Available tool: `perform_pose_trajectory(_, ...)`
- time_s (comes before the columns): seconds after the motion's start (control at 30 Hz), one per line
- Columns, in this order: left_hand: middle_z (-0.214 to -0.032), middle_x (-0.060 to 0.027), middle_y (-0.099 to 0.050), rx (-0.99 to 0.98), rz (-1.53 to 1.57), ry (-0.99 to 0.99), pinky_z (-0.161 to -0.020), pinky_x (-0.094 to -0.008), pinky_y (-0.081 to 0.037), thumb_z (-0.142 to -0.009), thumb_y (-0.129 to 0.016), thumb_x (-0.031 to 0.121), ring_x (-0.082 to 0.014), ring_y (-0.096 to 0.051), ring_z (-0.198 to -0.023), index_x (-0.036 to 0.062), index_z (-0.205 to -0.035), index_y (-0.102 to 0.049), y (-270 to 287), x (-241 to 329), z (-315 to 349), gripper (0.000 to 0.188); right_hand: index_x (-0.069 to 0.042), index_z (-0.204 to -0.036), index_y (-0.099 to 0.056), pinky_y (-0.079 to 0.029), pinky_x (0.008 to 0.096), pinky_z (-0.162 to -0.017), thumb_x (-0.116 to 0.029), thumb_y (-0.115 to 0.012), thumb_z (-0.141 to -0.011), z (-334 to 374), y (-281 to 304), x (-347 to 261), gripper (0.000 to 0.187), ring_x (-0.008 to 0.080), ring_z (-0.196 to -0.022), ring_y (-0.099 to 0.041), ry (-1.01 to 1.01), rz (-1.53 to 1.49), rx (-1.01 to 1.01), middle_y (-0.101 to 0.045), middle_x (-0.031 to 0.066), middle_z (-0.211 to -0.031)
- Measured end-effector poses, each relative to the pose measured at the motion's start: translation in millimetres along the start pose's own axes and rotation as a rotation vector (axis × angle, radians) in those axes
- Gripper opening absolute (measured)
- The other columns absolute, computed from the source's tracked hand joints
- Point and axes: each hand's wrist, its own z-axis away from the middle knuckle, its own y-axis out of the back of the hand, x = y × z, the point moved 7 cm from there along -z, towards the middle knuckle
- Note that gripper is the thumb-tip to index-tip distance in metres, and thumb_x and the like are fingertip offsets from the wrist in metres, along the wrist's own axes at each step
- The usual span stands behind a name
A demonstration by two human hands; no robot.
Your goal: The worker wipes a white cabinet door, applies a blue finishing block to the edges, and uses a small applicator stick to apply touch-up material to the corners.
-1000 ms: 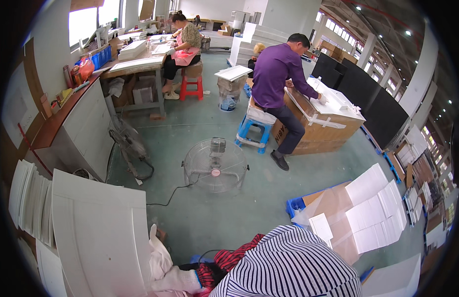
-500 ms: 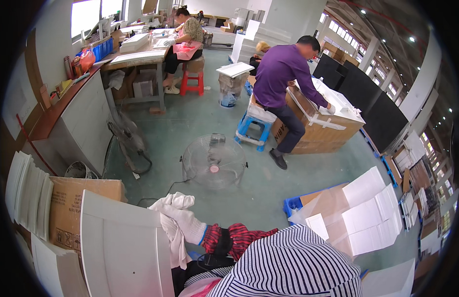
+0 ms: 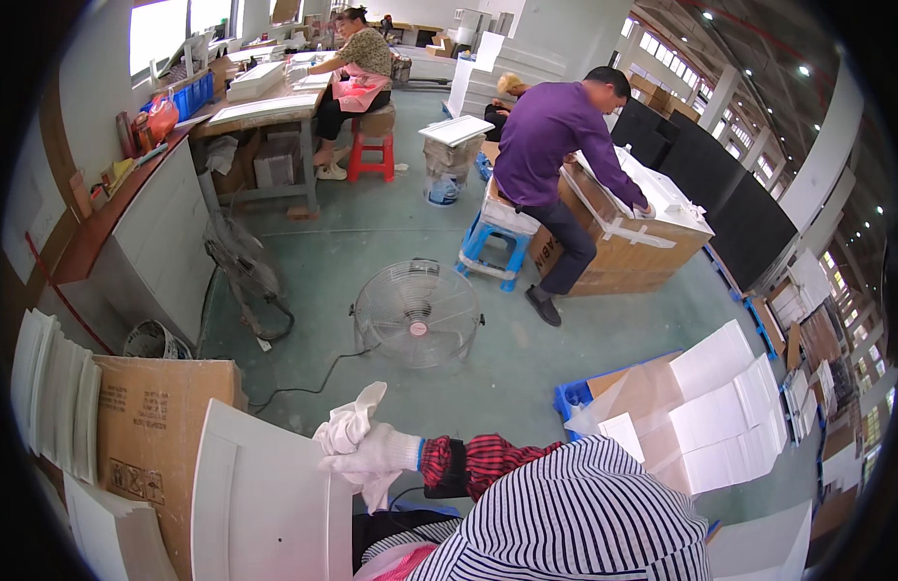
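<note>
My right hand [image 3: 383,455], in a white knit glove below a red-and-black plaid sleeve cover, is closed around a crumpled white cloth [image 3: 344,431]. The cloth lies against the upper right edge of a white framed panel [image 3: 274,504], which looks like a cabinet door and stands tilted in front of me. A small dark dot shows low on the panel's face. My left hand is out of sight.
A cardboard box [image 3: 163,416] and stacked white panels [image 3: 52,397] stand at left. A floor fan [image 3: 417,315] with a trailing cord is ahead. White boards [image 3: 725,421] lie on a blue pallet at right. Two co-workers [image 3: 570,145] [image 3: 362,63] sit at work surfaces beyond.
My right hand has moved a little right and down with the cloth, which is now more bunched at the panel's edge. The panel has shifted right and lower in view.
</note>
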Motion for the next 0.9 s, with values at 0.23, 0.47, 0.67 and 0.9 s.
perform_pose_trajectory(0.23, -0.13, -0.024, -0.066, -0.269, -0.53, -0.075, -0.101, -0.0452, -0.054, -0.086, -0.088, 0.016, -0.0317, -0.065, -0.113, -0.0066, -0.142, -0.054, -40.4, 16.9, 22.6, 0.07, -0.007, -0.097, -0.064, -0.051, 0.0361, -0.082, -0.027, -0.076, -0.093, 10.6, 37.4, -2.8, 0.024, 0.0167, -0.091, -0.058, -0.052, -0.318, 0.322, -0.059, 0.0037, -0.099)
perform_pose_trajectory(0.47, -0.128, -0.0224, -0.068, -0.438, -0.444, -0.128, -0.102, -0.044, -0.052, -0.09, -0.083, 0.008, -0.032, -0.065, -0.116, -0.0067, -0.137, -0.059, -61.6, 22.5, 45.0, 0.054, -0.008, -0.089, -0.058, -0.051, 0.0349, -0.079, -0.021, -0.069, -0.097, 18.2, 80.9, -14.7, 0.019, 0.018, -0.089, -0.062, 0.179, -0.231, 0.452, -0.056, 0.003, -0.093)
perform_pose_trajectory(0.67, -0.117, -0.0213, -0.075, -0.363, -0.776, -0.023, -0.093, -0.0427, -0.057, -0.085, -0.088, 0.034, -0.0339, -0.072, -0.104, -0.0054, -0.129, -0.066, -65.9, 3.9, 57.3, 0.063, -0.017, -0.086, -0.052, -0.04, 0.0372, -0.055, 0.005, -0.066, -0.09, 24.8, 76.9, 26.1, 0.027, 0.0127, -0.056, -0.041, 0.449, -0.745, 0.598, -0.042, -0.0025, -0.066)
perform_pose_trajectory(0.9, -0.113, -0.0203, -0.077, -0.23, -0.79, -0.038, -0.088, -0.043, -0.058, -0.084, -0.087, 0.044, -0.0332, -0.074, -0.099, -0.0045, -0.119, -0.073, -49.2, -9.5, 59.1, 0.062, -0.018, -0.085, -0.045, -0.034, 0.0335, -0.049, 0.013, -0.069, -0.081, 17.1, 63.8, 22.5, 0.039, 0.0118, -0.051, -0.033, 0.451, -0.988, 0.578, -0.035, -0.0037, -0.061)
